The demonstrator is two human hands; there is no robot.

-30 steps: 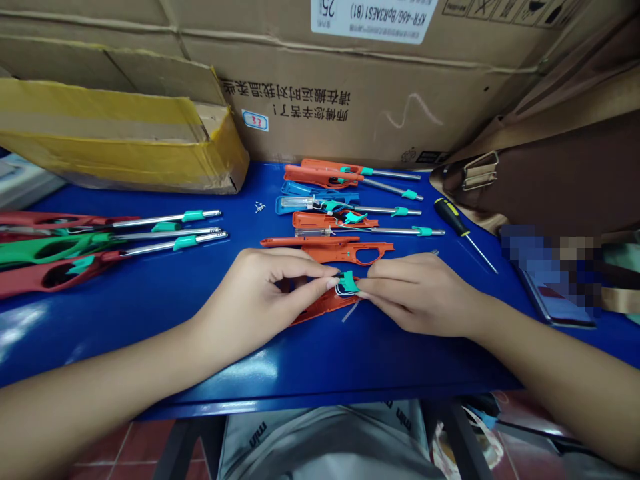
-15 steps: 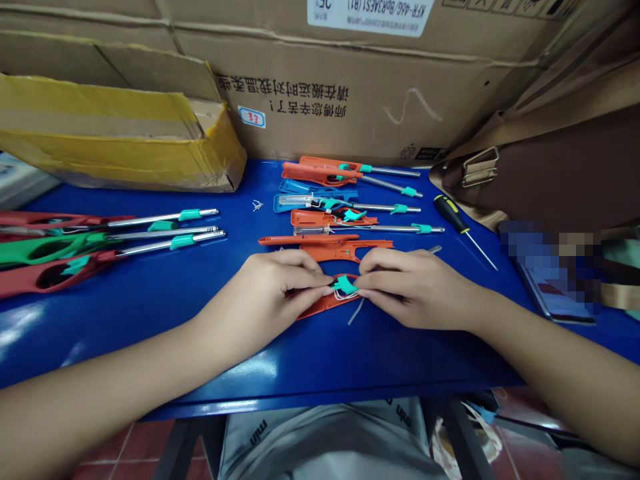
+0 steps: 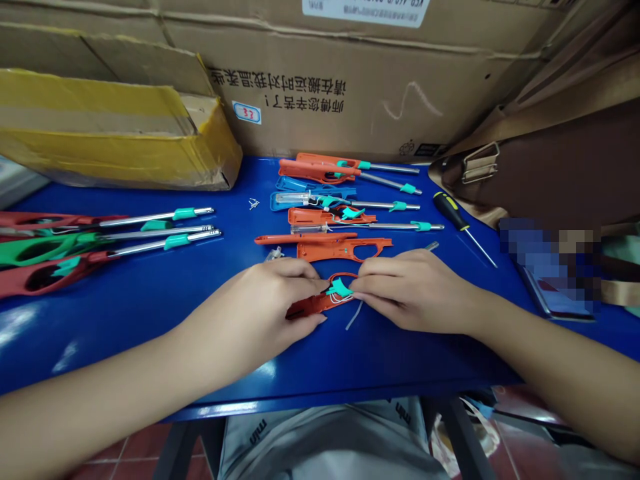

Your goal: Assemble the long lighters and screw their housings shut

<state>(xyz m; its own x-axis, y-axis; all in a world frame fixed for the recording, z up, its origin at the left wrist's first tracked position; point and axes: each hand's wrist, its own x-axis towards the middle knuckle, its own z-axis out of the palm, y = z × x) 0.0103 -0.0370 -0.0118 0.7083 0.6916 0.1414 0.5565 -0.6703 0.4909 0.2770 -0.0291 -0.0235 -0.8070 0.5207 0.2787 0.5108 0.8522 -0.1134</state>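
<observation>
In front of me lies an orange half casing of a gas lighter, with a green trigger and thin white wires in it. My left hand grips the casing's left part, thumb on the near edge and fingers over the far side. Closed in a pinch, my right hand holds the trigger's right end; its fingertips hide the exact contact. A thin clear tube sticks out below the right fingertips. Just beyond my hands rest another orange casing half and a clear part, partly covered.
Several opened lighters lie behind my hands. Red and green lighters are at the left. Small screws, a screwdriver and a phone lie on the blue table. Cardboard boxes stand behind; a brown bag is right.
My left thumb has moved away from the trigger to the casing's near edge, and the left hand has spread over the casing. The right hand stays at the trigger. The view has shifted slightly.
</observation>
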